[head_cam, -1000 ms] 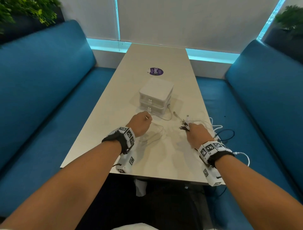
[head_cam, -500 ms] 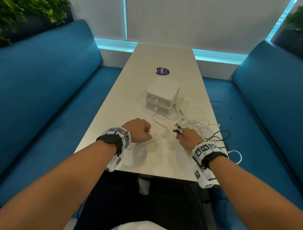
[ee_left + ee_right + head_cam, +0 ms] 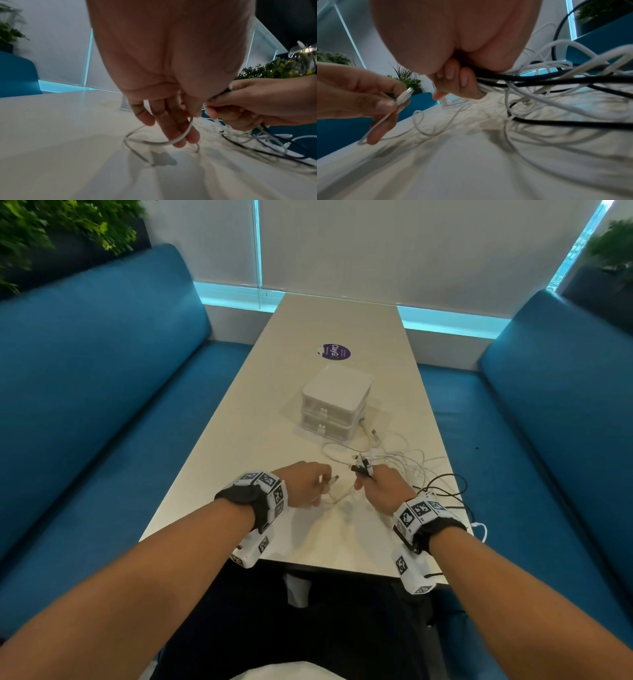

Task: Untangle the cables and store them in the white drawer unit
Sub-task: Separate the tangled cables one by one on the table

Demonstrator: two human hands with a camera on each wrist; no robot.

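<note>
A person's left hand (image 3: 305,482) pinches one thin white cable's plug (image 3: 404,96) while the right hand (image 3: 383,489) grips a knotted bundle of white and black cables (image 3: 421,474) near the closed white plastic drawer unit (image 3: 335,402); pulling apart could tighten the knot.

Bare forearms, no sleeves — each wrist wears a black strap (image 3: 244,497) ringed with white blocks (image 3: 270,484) printed with black-and-white square markers; dark trousers (image 3: 308,628) below.

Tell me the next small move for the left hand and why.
Probably keep drawing the white cable leftward, away from the bundle. The left hand pinches its plug end, the right hand grips the remaining cables, and both drawers of the white drawer unit look shut.
</note>
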